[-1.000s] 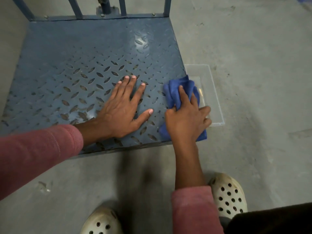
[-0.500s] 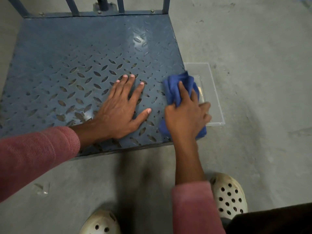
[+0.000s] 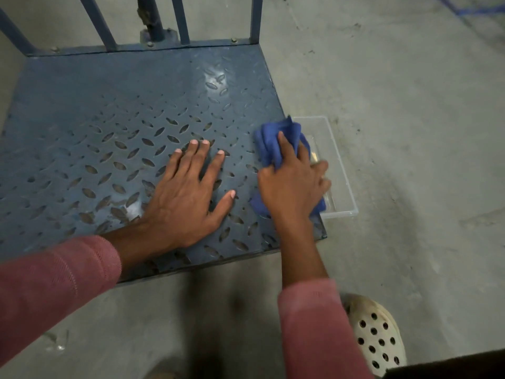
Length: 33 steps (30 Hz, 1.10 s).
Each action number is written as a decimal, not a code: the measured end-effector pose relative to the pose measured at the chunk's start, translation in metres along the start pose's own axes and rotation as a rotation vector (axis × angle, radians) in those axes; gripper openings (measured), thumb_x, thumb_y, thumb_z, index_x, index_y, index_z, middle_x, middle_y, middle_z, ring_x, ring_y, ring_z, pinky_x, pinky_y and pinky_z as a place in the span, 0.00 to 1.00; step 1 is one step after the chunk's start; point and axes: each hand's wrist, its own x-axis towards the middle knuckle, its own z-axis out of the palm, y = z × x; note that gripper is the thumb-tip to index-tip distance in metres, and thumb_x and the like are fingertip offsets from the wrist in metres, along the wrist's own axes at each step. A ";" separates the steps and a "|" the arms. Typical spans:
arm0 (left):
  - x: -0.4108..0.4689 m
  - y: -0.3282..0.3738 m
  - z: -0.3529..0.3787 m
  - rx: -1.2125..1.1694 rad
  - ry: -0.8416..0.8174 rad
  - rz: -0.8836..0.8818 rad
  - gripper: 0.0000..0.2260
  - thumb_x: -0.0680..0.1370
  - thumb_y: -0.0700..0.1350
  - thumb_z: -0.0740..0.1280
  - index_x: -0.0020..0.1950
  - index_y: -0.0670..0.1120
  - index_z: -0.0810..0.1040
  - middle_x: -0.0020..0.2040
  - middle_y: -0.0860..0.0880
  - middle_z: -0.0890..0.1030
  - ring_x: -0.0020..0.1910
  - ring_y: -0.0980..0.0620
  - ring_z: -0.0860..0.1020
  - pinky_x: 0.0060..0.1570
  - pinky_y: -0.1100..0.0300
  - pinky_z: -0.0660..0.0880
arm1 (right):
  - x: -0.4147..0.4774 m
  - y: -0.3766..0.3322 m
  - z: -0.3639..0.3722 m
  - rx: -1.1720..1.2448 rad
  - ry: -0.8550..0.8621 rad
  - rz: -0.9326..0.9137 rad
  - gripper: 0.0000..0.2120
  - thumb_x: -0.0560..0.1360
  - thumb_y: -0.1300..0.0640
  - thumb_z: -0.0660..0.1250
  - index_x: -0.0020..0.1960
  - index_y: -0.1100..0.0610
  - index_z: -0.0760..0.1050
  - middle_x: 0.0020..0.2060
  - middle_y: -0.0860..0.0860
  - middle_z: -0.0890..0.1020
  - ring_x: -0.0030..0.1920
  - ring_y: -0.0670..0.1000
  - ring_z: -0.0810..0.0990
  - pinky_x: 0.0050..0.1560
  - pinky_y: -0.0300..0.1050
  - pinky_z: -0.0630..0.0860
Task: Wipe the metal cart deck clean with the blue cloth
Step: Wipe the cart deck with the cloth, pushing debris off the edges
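**Blue cloth at the right edge of the cart deck**

The right hand (image 3: 295, 187) is gripping the blue cloth (image 3: 276, 138) at the right edge of the cart deck (image 3: 109, 119), close to the near right corner. The forefinger is lying straight along the top of the bunched cloth, while the thumb and the other fingers are curling round its folds. The hand is thus closed on the cloth and is pressing it down on the metal. Part of the cloth is sticking out beyond the fingertips toward the far side. Its right side is hanging past the deck edge, over a clear plastic box (image 3: 345, 176) that is sitting on the floor (image 3: 410, 132) just beside the cart.

The left hand (image 3: 188, 198) is resting flat on the deck just to the left of the cloth, with its fingers spread and straight, holding nothing. Its thumb is pointing toward the right hand, with a small gap between them.

The deck is blue-grey tread plate with raised oval marks, and light is shining off it near the far right corner. Blue upright bars (image 3: 181, 20) are rising from its far edge. Both arms are wearing pink sleeves (image 3: 49, 283), and a pale shoe (image 3: 379, 340) with holes is showing on the floor below the right arm.
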 end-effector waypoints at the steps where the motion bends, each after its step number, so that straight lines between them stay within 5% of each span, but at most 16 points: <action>1: 0.003 0.000 0.000 0.000 0.000 -0.011 0.37 0.82 0.66 0.46 0.85 0.44 0.56 0.84 0.38 0.56 0.84 0.40 0.52 0.82 0.40 0.52 | 0.016 -0.012 0.004 0.004 -0.023 -0.032 0.31 0.74 0.48 0.62 0.76 0.38 0.59 0.74 0.44 0.66 0.64 0.58 0.66 0.53 0.52 0.57; 7: 0.044 -0.010 0.001 -0.021 0.003 -0.104 0.37 0.81 0.64 0.43 0.84 0.43 0.56 0.84 0.38 0.57 0.84 0.39 0.53 0.82 0.41 0.50 | 0.012 -0.016 0.003 0.034 -0.119 -0.120 0.31 0.77 0.48 0.60 0.77 0.36 0.56 0.77 0.44 0.63 0.71 0.60 0.62 0.63 0.55 0.58; 11: 0.070 -0.019 0.005 -0.064 0.028 -0.140 0.36 0.81 0.61 0.41 0.85 0.43 0.57 0.85 0.41 0.57 0.84 0.42 0.53 0.82 0.43 0.49 | -0.046 0.015 -0.002 0.048 -0.036 -0.106 0.31 0.74 0.46 0.57 0.76 0.33 0.56 0.71 0.42 0.70 0.52 0.50 0.64 0.51 0.47 0.57; 14: 0.089 -0.028 0.007 -0.099 0.042 -0.133 0.36 0.81 0.60 0.42 0.84 0.43 0.58 0.84 0.42 0.58 0.84 0.44 0.54 0.82 0.43 0.50 | -0.012 0.005 0.005 0.002 -0.003 -0.123 0.32 0.72 0.47 0.58 0.76 0.35 0.59 0.71 0.42 0.71 0.50 0.49 0.62 0.50 0.48 0.57; 20: 0.138 -0.049 0.006 -0.131 0.038 -0.162 0.35 0.82 0.60 0.46 0.85 0.42 0.56 0.85 0.43 0.56 0.84 0.45 0.53 0.83 0.43 0.48 | 0.133 -0.050 0.029 0.034 -0.047 -0.213 0.30 0.73 0.47 0.60 0.75 0.38 0.61 0.71 0.45 0.70 0.64 0.58 0.65 0.56 0.56 0.61; 27: 0.187 -0.025 0.009 -0.141 0.134 -0.311 0.32 0.81 0.53 0.49 0.82 0.38 0.62 0.83 0.39 0.61 0.83 0.38 0.58 0.81 0.39 0.52 | 0.053 -0.029 0.030 0.027 0.020 -0.159 0.29 0.80 0.46 0.57 0.80 0.45 0.55 0.79 0.51 0.60 0.76 0.57 0.61 0.71 0.54 0.60; 30: 0.203 -0.022 0.011 -0.153 0.134 -0.318 0.31 0.81 0.50 0.50 0.82 0.38 0.63 0.83 0.40 0.63 0.83 0.39 0.59 0.81 0.40 0.53 | 0.078 -0.039 0.043 0.065 -0.007 -0.183 0.29 0.82 0.49 0.56 0.81 0.51 0.53 0.81 0.56 0.53 0.80 0.59 0.53 0.77 0.54 0.57; 33: 0.210 -0.025 0.010 -0.132 0.137 -0.352 0.29 0.83 0.50 0.48 0.82 0.41 0.64 0.83 0.43 0.64 0.83 0.42 0.59 0.81 0.41 0.54 | 0.137 -0.070 0.062 0.066 0.008 -0.231 0.29 0.81 0.48 0.52 0.79 0.58 0.58 0.78 0.63 0.59 0.78 0.64 0.57 0.76 0.57 0.60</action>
